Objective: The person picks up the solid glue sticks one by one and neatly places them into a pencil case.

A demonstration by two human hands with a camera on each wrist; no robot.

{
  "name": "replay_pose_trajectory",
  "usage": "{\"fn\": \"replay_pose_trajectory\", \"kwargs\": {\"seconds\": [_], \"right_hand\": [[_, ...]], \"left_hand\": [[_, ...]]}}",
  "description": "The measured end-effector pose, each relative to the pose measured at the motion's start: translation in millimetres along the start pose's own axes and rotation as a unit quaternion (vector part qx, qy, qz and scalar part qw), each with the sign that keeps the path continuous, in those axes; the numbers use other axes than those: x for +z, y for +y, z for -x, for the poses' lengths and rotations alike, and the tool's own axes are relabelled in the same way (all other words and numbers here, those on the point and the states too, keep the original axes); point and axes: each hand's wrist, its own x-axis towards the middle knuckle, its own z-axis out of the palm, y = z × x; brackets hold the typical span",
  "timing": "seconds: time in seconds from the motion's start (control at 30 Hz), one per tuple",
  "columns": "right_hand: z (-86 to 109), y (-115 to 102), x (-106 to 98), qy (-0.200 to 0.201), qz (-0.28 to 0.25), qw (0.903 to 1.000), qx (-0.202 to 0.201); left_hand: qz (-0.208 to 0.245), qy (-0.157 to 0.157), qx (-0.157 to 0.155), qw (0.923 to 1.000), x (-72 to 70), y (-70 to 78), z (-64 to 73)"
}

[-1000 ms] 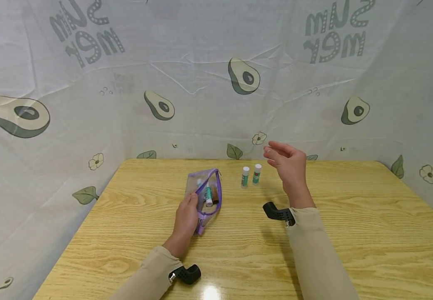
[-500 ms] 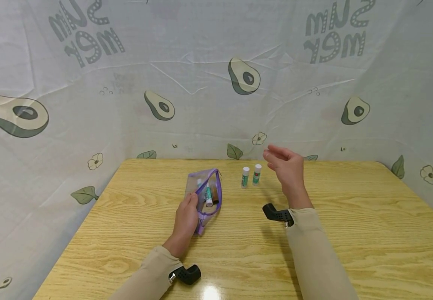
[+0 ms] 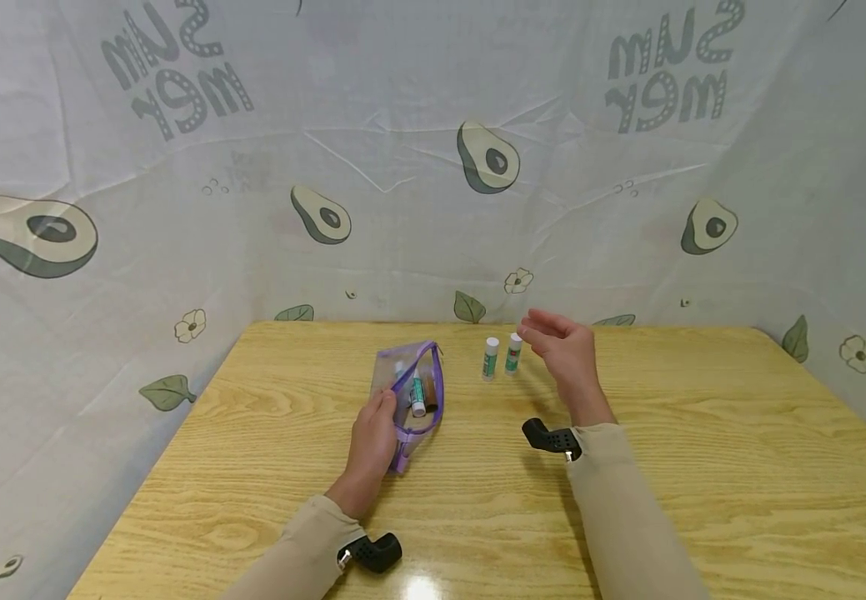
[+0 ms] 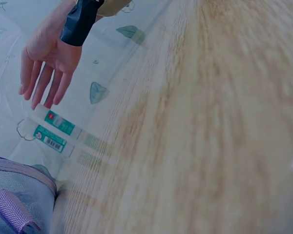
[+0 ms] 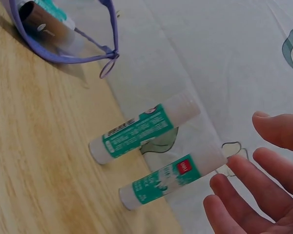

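Observation:
My left hand [image 3: 372, 435] grips the near left side of a see-through pouch with purple zip edging [image 3: 440, 379], its mouth spread toward the right. Inside lie a green-and-white glue stick [image 3: 418, 398] and a brown tube [image 5: 46, 27]. Two more glue sticks with white caps stand upright on the table: the left one [image 3: 489, 360] and the right one [image 3: 513, 357]. Fingers spread, my right hand [image 3: 563, 354] holds nothing; its fingertips are right at the cap of the right glue stick [image 5: 173, 176] in the right wrist view.
The wooden table [image 3: 703, 433] reaches back to a pale cloth [image 3: 402, 275] printed with avocados and leaves, which hangs behind it and at both sides. A black wrist mount [image 3: 550, 437] sits on the right sleeve, another black mount [image 3: 374, 552] on the left.
My right hand has come down and a little to the left, close to the right glue stick. The left hand and the pouch have stayed in place.

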Motion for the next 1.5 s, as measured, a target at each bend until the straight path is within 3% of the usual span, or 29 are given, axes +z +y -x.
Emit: {"fn": "replay_pose_trajectory", "kwargs": {"seconds": [0.3,0.73,1.03,1.5], "right_hand": [[-2.0,12.9,3.6,-0.023,-0.014,0.9991,0.032],[-2.9,31.1,5.3,-0.038,0.013,0.9973,0.061],[-3.3,40.7,8.0,-0.050,0.003,0.9975,0.051],[-4.7,44.6,13.8,-0.031,0.006,0.9981,0.053]], "left_hand": [[-0.004,-0.001,0.001,1.0000,1.3,-1.2,0.0],[-0.008,-0.005,-0.003,1.0000,1.8,-1.7,0.0],[-0.007,-0.001,-0.003,1.0000,1.3,-1.2,-0.5],[-0.007,-0.008,-0.007,0.9999,1.2,-0.1,0.4]]}}
